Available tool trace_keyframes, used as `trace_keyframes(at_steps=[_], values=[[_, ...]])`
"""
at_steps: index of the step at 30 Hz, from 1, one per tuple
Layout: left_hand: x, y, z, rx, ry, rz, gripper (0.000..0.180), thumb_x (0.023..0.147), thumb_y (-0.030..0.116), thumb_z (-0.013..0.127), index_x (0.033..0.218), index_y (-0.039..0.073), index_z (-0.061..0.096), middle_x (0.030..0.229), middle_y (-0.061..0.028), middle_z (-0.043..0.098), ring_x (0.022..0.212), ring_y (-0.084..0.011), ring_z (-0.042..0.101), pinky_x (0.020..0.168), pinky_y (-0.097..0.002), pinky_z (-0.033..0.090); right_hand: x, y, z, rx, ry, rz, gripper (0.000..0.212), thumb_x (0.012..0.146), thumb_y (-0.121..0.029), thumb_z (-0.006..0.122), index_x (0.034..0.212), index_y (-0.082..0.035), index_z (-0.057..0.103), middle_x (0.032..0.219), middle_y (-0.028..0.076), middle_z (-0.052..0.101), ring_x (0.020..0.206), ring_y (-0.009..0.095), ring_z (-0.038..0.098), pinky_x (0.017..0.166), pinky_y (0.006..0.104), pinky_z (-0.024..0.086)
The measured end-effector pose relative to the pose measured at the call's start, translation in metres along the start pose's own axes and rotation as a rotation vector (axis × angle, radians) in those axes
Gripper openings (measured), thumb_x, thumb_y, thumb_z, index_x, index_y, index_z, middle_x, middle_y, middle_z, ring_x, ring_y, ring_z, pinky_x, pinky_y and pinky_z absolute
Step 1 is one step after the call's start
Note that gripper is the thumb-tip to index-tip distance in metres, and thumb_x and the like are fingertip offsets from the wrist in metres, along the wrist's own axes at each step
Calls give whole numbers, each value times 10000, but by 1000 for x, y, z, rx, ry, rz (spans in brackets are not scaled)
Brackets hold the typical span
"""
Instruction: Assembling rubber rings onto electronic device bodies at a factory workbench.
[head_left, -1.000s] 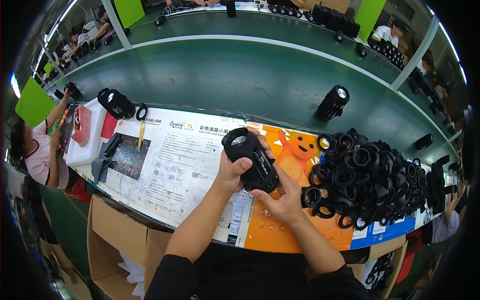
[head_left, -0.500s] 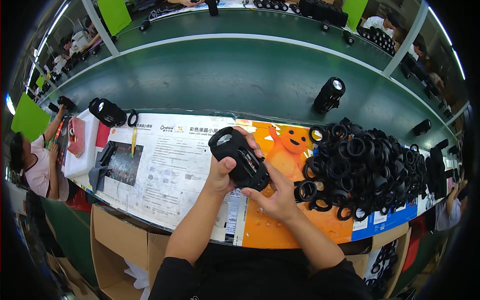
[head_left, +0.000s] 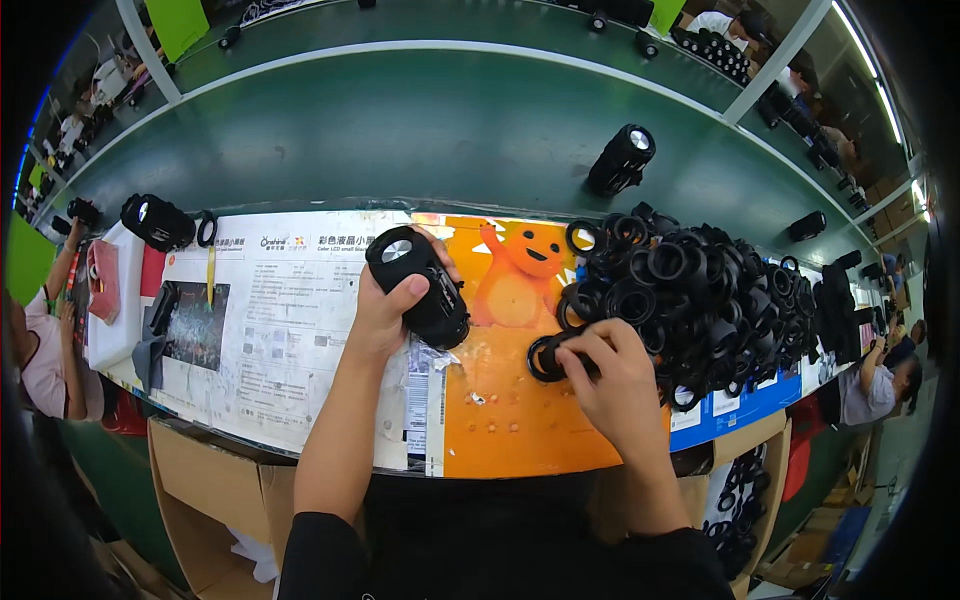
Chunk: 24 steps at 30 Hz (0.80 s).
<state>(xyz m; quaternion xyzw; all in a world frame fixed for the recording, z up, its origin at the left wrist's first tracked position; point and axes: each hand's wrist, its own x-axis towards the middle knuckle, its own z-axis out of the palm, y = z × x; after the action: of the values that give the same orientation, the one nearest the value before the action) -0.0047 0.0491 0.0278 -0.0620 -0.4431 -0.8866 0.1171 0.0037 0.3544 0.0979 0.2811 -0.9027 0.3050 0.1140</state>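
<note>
A black cylindrical speaker (head_left: 428,292) with a silver disc on its end is held tilted over the covered worktable, my left hand (head_left: 372,318) wrapped round it. To its right, my right hand (head_left: 618,388) pinches a black ring (head_left: 541,364) at the near left side of a heap of black rings (head_left: 690,290). That ring lies low over the orange sheet (head_left: 525,430); whether it still touches the sheet I cannot tell. Part of it is hidden by my fingers.
Another speaker (head_left: 621,160) stands on the green conveyor (head_left: 400,140) ahead; one more (head_left: 157,222) lies at left beside yellow-handled scissors (head_left: 210,250). A white foam tray (head_left: 117,300) and a person's arm (head_left: 60,270) are at far left. Cardboard boxes (head_left: 215,480) sit below the near edge.
My right hand has left the speaker and moved right to a ring beside the heap. My left hand keeps hold of the speaker. The whole view has shifted a little.
</note>
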Motion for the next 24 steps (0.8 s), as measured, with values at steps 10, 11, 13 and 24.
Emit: trace_keyframes(at_steps=[10, 11, 13, 24], values=[[-5, 8, -1, 237, 54, -34, 820, 788, 384, 947, 1426, 68, 540, 1208, -175, 728, 1119, -315, 758, 975, -435, 646, -16, -2, 13, -164, -45, -24, 154, 861, -95, 869, 985, -48, 792, 1082, 76, 616, 988, 292, 587, 850, 431, 451], [-5, 9, -4, 242, 54, -59, 863, 794, 386, 917, 1480, 30, 535, 1220, -171, 730, 1114, -302, 763, 960, -422, 651, -13, -5, 8, -108, -35, -10, 162, 867, -94, 869, 1004, -46, 797, 1154, 80, 646, 1002, 288, 599, 875, 433, 465], [-4, 15, -3, 212, -5, -97, 980, 804, 399, 843, 1604, -42, 490, 1233, -166, 737, 1087, -272, 774, 942, -394, 655, -1, -6, -1, 39, -26, -3, 170, 876, -83, 863, 1026, -38, 797, 1202, 87, 662, 1025, 283, 614, 931, 428, 489], [-12, 12, 8, 423, -67, -30, 739, 930, 337, 874, 1500, 18, 530, 1296, -110, 707, 1161, -194, 713, 1023, -349, 590, 141, -20, 0, 624, -460, -121, 213, 1042, -131, 756, 1190, 22, 756, 1443, 164, 731, 1285, 266, 709, 1106, 398, 553]])
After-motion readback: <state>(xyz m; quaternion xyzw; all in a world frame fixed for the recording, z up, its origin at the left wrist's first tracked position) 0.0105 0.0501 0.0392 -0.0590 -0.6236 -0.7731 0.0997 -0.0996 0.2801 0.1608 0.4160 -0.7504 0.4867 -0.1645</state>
